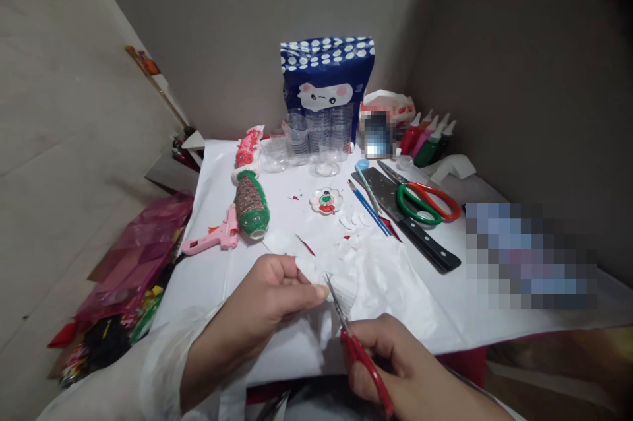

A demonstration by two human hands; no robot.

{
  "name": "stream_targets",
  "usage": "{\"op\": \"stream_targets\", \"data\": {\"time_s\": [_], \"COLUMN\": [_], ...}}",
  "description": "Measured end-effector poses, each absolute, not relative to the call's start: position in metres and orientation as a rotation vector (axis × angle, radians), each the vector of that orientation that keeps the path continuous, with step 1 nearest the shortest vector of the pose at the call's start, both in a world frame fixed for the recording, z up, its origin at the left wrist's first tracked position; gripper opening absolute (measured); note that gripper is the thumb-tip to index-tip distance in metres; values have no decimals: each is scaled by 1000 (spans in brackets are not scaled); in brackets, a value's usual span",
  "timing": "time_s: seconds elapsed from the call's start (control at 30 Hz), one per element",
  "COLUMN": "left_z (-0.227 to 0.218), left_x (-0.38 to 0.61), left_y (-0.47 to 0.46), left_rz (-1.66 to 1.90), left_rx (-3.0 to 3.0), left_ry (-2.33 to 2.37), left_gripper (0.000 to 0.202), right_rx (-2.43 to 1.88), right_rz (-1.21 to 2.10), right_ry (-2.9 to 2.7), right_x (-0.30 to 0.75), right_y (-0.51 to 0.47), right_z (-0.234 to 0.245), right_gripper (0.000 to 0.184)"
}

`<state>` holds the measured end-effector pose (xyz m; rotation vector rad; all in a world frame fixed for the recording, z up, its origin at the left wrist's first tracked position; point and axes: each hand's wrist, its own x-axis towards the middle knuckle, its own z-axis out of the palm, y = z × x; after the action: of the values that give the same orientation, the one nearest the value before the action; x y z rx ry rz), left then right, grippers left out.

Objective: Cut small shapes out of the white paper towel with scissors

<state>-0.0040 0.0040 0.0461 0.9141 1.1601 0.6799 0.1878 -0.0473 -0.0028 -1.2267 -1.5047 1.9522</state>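
Note:
My left hand (270, 292) pinches a thin white textured piece (350, 288), which looks like paper or soft sheet, between thumb and fingers. Small red-handled scissors (366, 368) are in my right hand (378, 338), whose fingers wrap round the handles. The scissor blades point up and left and meet the white piece close to my left thumb tip. Just beyond my hands, a flower-shaped palette (326, 200) holds red, green and dark paint. To its left lie a green fish figure (252, 205) and a red-and-white one (248, 147).
A pink glue gun (215, 236) lies at the left. Clear plastic cups (319, 137) stand before a blue bag (326, 71). On the right are paintbrushes (368, 206), a cleaver (425, 243), large red-and-green-handled scissors (420, 203), paint bottles (428, 144) and a blurred-out object (529, 256).

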Motion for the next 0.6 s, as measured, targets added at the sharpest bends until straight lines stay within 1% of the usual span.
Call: {"op": "stream_targets", "data": {"time_s": [0.37,0.47,0.6], "left_z": [44,46,45], "left_x": [-2,0,-2], "left_y": [5,5,4], "left_rz": [720,727,732], "left_rx": [1006,1130,1167], "left_ry": [1174,1195,1178], "left_gripper": [27,26,24], "right_rx": [-964,-937,-960], "right_rz": [1994,1995,1996], "right_ry": [-1459,-1444,-1449], "right_x": [187,188,190], "right_y": [-42,-42,-41], "right_z": [-7,-9,-8], "right_gripper": [39,44,44]}}
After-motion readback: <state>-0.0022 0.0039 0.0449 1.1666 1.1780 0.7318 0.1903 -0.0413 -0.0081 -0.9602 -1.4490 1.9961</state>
